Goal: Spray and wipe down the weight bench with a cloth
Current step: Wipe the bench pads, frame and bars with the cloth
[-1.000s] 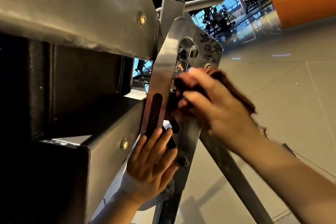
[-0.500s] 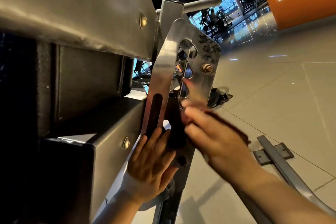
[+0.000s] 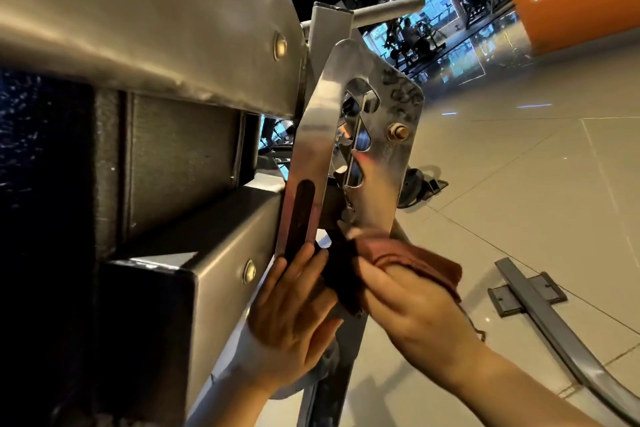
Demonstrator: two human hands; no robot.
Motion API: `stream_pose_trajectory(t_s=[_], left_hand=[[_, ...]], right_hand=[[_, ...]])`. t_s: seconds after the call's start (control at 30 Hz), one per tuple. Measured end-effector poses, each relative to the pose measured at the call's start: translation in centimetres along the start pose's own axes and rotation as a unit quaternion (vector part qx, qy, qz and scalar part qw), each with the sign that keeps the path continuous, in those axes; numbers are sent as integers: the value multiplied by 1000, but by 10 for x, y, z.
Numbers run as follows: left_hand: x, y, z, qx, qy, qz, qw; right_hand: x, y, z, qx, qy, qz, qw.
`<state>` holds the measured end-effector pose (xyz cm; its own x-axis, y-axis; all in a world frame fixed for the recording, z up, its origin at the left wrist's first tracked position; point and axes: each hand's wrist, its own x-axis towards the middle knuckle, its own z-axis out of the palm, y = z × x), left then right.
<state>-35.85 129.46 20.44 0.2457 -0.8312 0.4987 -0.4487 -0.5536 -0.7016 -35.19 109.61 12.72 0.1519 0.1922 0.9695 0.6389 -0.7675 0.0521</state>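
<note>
The weight bench fills the left: a silver frame beam (image 3: 145, 21), dark padding (image 3: 180, 163) and a shiny slotted adjustment plate (image 3: 381, 163). My right hand (image 3: 412, 308) grips a reddish-brown cloth (image 3: 415, 262) and holds it against the plate's lower edge. My left hand (image 3: 294, 308) lies flat with straight fingers against the bottom of the plate, just left of the cloth. No spray bottle is in view.
A grey floor rail with a foot plate (image 3: 533, 295) runs along the tiled floor at the right. A small black wheel (image 3: 415, 187) sits behind the plate. An orange wall (image 3: 571, 10) and gym machines stand far back.
My right hand has dragged the cloth down the plate from near the bolt to its lower edge. The left hand has stayed pressed in the same spot.
</note>
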Motion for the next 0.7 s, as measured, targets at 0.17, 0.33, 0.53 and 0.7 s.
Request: stream_pose_trajectory(t_s=[0.17,0.33,0.53,0.7], left_hand=[[-18,8,-27,-32,-23,-67,997],[-35,8,-35,-58,-61,-84,993],[-42,17,-33,-31,-143,-124,981],[-31,31,-29,22,-179,-192,965]], right_hand=[[19,9,-15,12,-21,-13,1000],[88,18,-25,41,98,75,992],[95,-2,-1,69,35,57,995],[81,-11,-8,15,-5,-1,1000]])
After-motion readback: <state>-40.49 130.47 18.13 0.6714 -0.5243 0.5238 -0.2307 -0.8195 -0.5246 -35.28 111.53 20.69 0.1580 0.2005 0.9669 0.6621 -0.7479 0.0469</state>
